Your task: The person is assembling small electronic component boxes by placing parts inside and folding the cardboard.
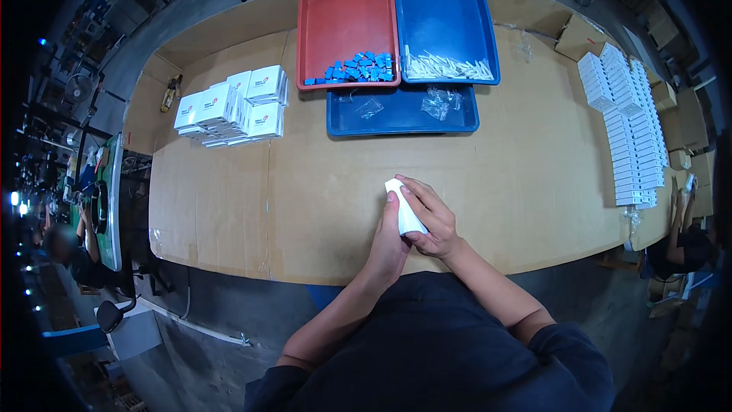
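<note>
Close to my body, over the front of the cardboard-covered table (335,214), I hold a small white box (409,217) in both hands. My left hand (390,240) grips it from the left, thumb up along its side. My right hand (435,217) wraps round its right side, fingers reaching over the far end. The box is tilted with a narrow end upward, and much of it is hidden by my fingers. Its size and plain white surface resemble the stacked white boxes (263,120) on the table's left part.
A red tray (347,15) holds several small blue pieces; a blue tray (442,11) beside it holds white sticks. Below them, another blue tray (404,126) carries clear plastic bags. Tall stacks of white boxes (625,137) line the right edge. Other people sit at both sides.
</note>
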`<action>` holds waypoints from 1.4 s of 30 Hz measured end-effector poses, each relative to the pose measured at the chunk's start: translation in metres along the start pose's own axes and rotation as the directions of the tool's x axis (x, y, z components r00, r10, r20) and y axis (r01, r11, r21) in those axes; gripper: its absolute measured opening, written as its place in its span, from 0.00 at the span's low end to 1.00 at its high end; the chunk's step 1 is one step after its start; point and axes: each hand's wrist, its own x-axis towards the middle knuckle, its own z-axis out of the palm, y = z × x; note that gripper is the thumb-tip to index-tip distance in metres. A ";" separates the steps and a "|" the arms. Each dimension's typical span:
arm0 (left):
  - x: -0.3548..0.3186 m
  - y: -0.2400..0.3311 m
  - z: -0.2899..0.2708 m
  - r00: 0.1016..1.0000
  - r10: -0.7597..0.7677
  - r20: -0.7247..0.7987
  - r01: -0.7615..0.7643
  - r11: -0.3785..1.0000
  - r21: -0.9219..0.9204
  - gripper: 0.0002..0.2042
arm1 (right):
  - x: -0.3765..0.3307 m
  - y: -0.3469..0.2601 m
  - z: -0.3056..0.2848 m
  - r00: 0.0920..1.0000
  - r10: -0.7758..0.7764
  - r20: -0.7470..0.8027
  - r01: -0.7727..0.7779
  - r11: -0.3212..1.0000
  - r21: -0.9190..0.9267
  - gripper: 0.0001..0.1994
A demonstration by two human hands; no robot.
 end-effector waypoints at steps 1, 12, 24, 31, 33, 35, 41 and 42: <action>-0.001 0.000 0.001 1.000 -0.001 -0.019 0.001 1.000 0.006 0.30 | -0.001 0.000 0.000 1.000 0.002 -0.005 -0.002 1.000 0.003 0.38; 0.001 -0.005 -0.004 0.999 0.004 -0.045 -0.005 1.000 -0.017 0.28 | -0.002 -0.002 0.001 0.999 0.032 -0.016 -0.032 0.999 0.040 0.37; 0.005 0.007 -0.012 0.938 0.345 -0.015 -0.325 0.896 0.301 0.30 | 0.017 -0.026 -0.010 0.881 0.432 0.195 -0.467 0.860 0.207 0.29; 0.004 0.007 -0.011 0.829 0.551 0.096 -0.524 0.707 0.474 0.30 | 0.020 -0.051 -0.010 0.787 0.570 0.236 -0.611 0.775 0.163 0.26; 0.008 0.006 -0.014 0.801 0.583 0.135 -0.570 0.673 0.472 0.30 | 0.021 -0.056 -0.012 0.811 0.539 0.228 -0.576 0.805 0.144 0.26; 0.008 0.004 -0.017 0.774 0.601 0.200 -0.598 0.591 0.541 0.32 | 0.021 -0.056 -0.013 0.833 0.508 0.219 -0.541 0.832 0.124 0.26; 0.000 0.005 -0.016 0.758 0.604 0.246 -0.620 0.553 0.556 0.38 | 0.016 -0.052 -0.015 0.918 0.349 0.188 -0.369 0.925 0.087 0.25; 0.000 0.005 -0.016 0.759 0.603 0.245 -0.619 0.552 0.558 0.38 | 0.016 -0.052 -0.016 0.924 0.335 0.184 -0.354 0.932 0.083 0.25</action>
